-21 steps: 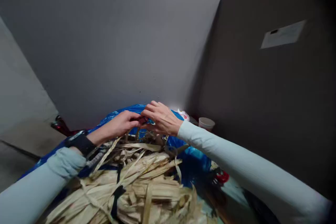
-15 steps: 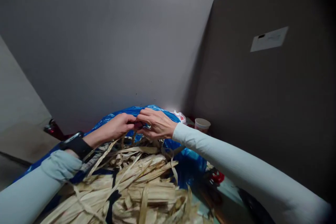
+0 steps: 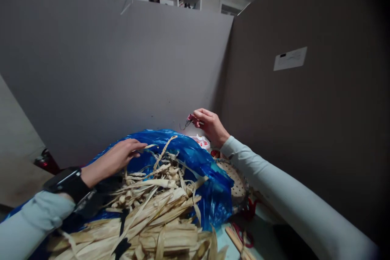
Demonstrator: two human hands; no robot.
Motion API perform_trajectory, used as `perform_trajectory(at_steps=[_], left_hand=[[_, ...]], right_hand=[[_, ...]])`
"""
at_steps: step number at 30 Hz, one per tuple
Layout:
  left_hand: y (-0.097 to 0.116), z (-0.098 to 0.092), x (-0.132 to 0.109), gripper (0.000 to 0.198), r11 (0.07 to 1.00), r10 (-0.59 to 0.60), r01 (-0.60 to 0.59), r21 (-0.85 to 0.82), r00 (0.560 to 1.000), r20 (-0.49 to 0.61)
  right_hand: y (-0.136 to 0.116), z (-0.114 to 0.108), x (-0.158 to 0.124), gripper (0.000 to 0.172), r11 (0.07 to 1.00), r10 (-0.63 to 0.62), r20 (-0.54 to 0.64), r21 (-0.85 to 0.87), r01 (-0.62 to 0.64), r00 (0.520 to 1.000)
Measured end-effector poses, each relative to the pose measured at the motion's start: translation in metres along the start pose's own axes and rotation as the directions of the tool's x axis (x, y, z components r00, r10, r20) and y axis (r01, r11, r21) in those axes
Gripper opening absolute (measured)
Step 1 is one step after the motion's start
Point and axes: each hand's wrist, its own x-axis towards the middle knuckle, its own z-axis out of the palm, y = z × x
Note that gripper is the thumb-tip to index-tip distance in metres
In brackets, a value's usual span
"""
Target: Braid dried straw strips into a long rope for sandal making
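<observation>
My right hand (image 3: 210, 126) is raised beyond the blue plastic bag (image 3: 217, 195), its fingers pinched on a small pink piece with dark thin strands (image 3: 190, 118). To the left, my left hand (image 3: 117, 158) hovers over the bag's near edge, fingers stretched and thumb apart. A pale strip (image 3: 151, 146) begins right at its fingertips; whether they touch is unclear. Dry, straw-coloured husks (image 3: 164, 203) lie in a heap on the blue plastic. Out of the heap a thin twisted cord (image 3: 164, 152) sticks up between the hands.
Right of the bag stands a round woven basket (image 3: 239, 185). Red-handled scissors (image 3: 250, 210) and a wooden stick (image 3: 234, 239) lie on the pale table. A white and red packet (image 3: 201, 142) sits behind the bag. Grey panels (image 3: 122, 69) enclose the far and right sides.
My hands, together over the husks before, have come apart. The right has moved up and right with the pink piece; the left has drawn back left. The cord and basket now show.
</observation>
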Motion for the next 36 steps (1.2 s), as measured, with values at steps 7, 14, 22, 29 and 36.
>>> perform_trajectory(at_steps=[7,14,22,29,36], left_hand=[[0.087,-0.003,-0.026,0.051,0.947,0.293,-0.309,0.088,0.943,0.155],[0.055,0.026,-0.012,0.075,0.936,0.097,-0.228,0.267,0.899,0.427],[0.021,0.012,0.014,0.076,0.931,0.060,-0.188,0.313,0.925,0.375],[-0.002,0.012,0.007,0.068,0.933,0.064,-0.150,0.326,0.963,0.260],[0.003,0.017,0.009,0.060,0.936,0.063,-0.139,0.322,0.970,0.235]], right_hand=[[0.000,-0.007,-0.025,0.024,0.987,0.158,0.082,0.020,-0.160,0.984],[-0.004,0.034,-0.022,0.010,0.935,0.299,0.305,0.097,-0.342,0.904],[0.040,0.091,-0.051,0.034,0.772,0.304,0.703,-0.577,0.265,0.643],[0.042,0.093,-0.090,0.041,0.540,0.431,0.825,-0.559,0.629,0.364],[0.055,0.123,-0.055,0.026,0.295,0.465,0.723,-0.671,0.680,0.512]])
